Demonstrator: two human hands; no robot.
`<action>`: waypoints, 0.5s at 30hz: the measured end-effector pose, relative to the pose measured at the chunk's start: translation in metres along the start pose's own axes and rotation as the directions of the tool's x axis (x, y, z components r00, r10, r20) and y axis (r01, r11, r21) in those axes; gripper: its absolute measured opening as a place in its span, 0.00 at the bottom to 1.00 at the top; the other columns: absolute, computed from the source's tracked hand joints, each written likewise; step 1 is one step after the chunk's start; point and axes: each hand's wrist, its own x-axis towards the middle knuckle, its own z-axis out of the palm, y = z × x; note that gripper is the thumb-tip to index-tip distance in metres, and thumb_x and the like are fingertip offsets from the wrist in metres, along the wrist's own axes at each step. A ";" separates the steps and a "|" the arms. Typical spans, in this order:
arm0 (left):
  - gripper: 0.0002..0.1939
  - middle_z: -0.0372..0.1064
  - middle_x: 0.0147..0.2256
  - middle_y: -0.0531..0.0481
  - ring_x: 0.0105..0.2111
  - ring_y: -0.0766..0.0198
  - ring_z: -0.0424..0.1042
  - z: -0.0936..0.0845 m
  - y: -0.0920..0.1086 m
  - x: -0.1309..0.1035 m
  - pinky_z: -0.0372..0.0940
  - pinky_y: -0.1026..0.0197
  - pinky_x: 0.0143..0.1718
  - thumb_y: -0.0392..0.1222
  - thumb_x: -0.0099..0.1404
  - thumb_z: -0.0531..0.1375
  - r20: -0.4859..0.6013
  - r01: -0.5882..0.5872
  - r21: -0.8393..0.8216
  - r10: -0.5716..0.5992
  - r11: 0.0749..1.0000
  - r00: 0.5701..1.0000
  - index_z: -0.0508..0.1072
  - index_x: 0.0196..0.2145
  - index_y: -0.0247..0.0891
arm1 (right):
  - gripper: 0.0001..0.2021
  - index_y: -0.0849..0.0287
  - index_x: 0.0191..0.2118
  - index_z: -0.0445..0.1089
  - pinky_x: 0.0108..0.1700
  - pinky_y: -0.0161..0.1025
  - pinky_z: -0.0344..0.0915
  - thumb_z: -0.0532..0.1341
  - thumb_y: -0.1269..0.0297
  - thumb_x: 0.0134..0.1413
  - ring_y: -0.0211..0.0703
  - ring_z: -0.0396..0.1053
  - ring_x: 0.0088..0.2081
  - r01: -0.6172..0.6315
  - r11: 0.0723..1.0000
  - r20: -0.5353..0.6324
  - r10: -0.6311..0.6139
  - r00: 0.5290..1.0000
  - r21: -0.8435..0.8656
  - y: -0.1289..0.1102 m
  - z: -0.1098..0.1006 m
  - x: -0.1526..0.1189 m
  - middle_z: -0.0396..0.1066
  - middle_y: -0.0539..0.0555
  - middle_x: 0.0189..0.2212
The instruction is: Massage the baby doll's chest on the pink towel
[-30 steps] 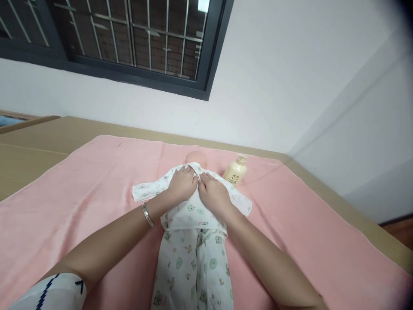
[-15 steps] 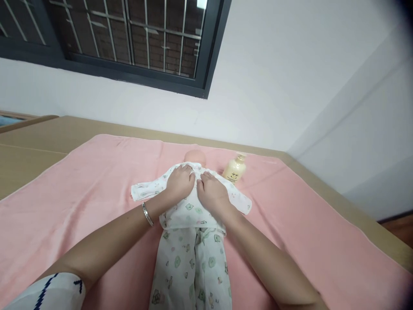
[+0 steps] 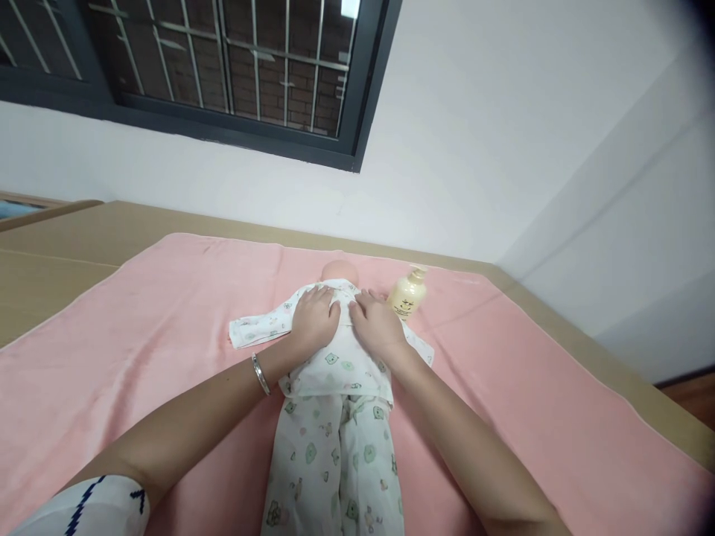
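A baby doll [image 3: 339,271] lies on its back on a pink towel [image 3: 167,313], dressed in a white printed top [image 3: 335,368] and matching trousers [image 3: 335,469]. My left hand [image 3: 313,318] lies flat on the doll's chest, fingers together and pointing toward the head. My right hand [image 3: 377,324] rests flat beside it on the right side of the chest. Both palms press on the cloth and neither grips it. A silver bracelet [image 3: 260,374] is on my left wrist.
A cream pump bottle [image 3: 407,294] stands on the towel just right of the doll's head, close to my right hand. The towel covers a tan surface [image 3: 67,246] that meets a white wall. A barred window [image 3: 223,67] is above.
My right hand has slid a little outward to the right across the doll's chest. The left hand has stayed in place.
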 end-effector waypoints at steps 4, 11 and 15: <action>0.26 0.60 0.64 0.38 0.68 0.49 0.51 0.006 -0.003 -0.002 0.49 0.46 0.68 0.43 0.72 0.45 -0.026 0.041 -0.062 -0.042 0.997 0.999 0.63 0.62 0.29 | 0.20 0.63 0.57 0.69 0.68 0.55 0.45 0.48 0.64 0.67 0.54 0.48 0.69 0.049 0.994 -0.077 -0.042 0.996 0.094 -0.003 0.009 0.000 0.60 0.62 0.64; 0.27 0.59 0.65 0.35 0.69 0.48 0.48 0.010 -0.004 -0.002 0.46 0.44 0.69 0.45 0.73 0.44 -0.046 0.056 -0.151 -0.064 0.987 0.997 0.63 0.62 0.26 | 0.23 0.62 0.61 0.66 0.68 0.55 0.49 0.49 0.62 0.65 0.53 0.52 0.68 0.104 0.959 -0.132 -0.071 0.989 0.264 0.001 0.021 0.000 0.57 0.61 0.66; 0.27 0.59 0.64 0.36 0.69 0.48 0.48 0.009 -0.004 -0.001 0.47 0.43 0.69 0.44 0.72 0.44 -0.054 0.057 -0.169 -0.067 0.984 0.996 0.64 0.61 0.27 | 0.25 0.63 0.63 0.64 0.70 0.58 0.45 0.50 0.62 0.64 0.54 0.43 0.71 0.134 0.961 -0.192 -0.089 0.977 0.240 0.001 0.023 -0.001 0.51 0.60 0.68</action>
